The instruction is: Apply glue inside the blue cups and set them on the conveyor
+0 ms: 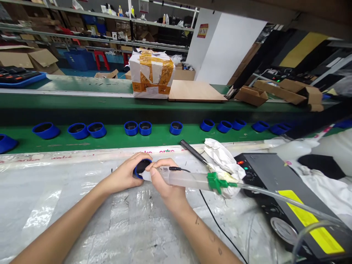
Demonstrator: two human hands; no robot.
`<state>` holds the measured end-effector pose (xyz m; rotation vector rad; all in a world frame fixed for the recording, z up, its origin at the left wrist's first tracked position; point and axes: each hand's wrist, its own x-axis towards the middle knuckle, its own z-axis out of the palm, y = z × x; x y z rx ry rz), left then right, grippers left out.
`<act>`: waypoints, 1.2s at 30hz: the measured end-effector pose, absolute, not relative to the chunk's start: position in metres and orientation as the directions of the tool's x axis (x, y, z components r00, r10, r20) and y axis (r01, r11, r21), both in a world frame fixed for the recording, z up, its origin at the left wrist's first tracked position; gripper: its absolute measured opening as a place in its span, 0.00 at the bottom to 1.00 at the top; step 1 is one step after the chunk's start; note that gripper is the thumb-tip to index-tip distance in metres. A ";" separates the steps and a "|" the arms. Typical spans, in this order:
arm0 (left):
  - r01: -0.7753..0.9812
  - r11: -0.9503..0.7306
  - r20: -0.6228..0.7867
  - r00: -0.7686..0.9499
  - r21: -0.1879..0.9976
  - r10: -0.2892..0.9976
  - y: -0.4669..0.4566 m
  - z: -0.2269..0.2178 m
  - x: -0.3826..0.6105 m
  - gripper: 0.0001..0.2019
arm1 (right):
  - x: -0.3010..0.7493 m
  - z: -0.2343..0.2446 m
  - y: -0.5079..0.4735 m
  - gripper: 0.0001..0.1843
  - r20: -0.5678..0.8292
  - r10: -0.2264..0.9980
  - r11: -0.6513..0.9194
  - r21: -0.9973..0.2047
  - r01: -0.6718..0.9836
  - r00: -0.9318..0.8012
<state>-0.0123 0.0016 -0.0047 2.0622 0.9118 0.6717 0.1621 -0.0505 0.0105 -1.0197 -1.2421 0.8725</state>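
- Fingers of the left hand point(126, 173) curl round a blue cup point(140, 167) over the plastic sheet point(132, 227), presumably steadying its mouth toward the syringe point(189, 180).
- Right hand point(167, 183) wraps the syringe, fingers closed about its barrel, likely for aim.
- Hose point(264, 191) runs rightward over the control box point(261, 167).
- Further cups point(176, 127) line the green belt point(161, 138), seemingly for reach.

The left hand point(128, 174) holds a tilted blue cup point(142, 167), and the right hand point(169, 190) grips a translucent syringe point(189, 179), its tip at the cup's mouth. From the hands, a grey control box point(280, 176) lies at three o'clock; a row of blue cups point(176, 128) runs across twelve, a taped carton point(152, 75) beyond.
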 end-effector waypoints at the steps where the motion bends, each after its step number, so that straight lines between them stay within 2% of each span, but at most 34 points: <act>1: 0.379 -0.447 0.149 0.604 0.810 0.783 0.002 -0.004 -0.012 0.28 | 0.161 0.011 -0.050 0.01 0.332 0.932 0.332 -0.943 0.019 0.143; 9: 0.367 -0.477 0.185 0.604 0.799 0.775 0.001 -0.005 -0.012 0.23 | 0.156 0.011 -0.047 0.03 0.359 0.919 0.374 -0.925 -0.072 0.164; 26: 0.381 -0.462 0.163 0.603 0.801 0.781 0.002 -0.005 -0.012 0.28 | 0.158 0.007 -0.045 0.06 0.417 0.888 0.445 -0.885 -0.136 0.192; 36: 0.392 -0.464 0.162 0.598 0.794 0.785 0.003 -0.009 -0.013 0.27 | 0.163 0.010 -0.041 0.05 0.421 0.873 0.452 -0.888 -0.087 0.248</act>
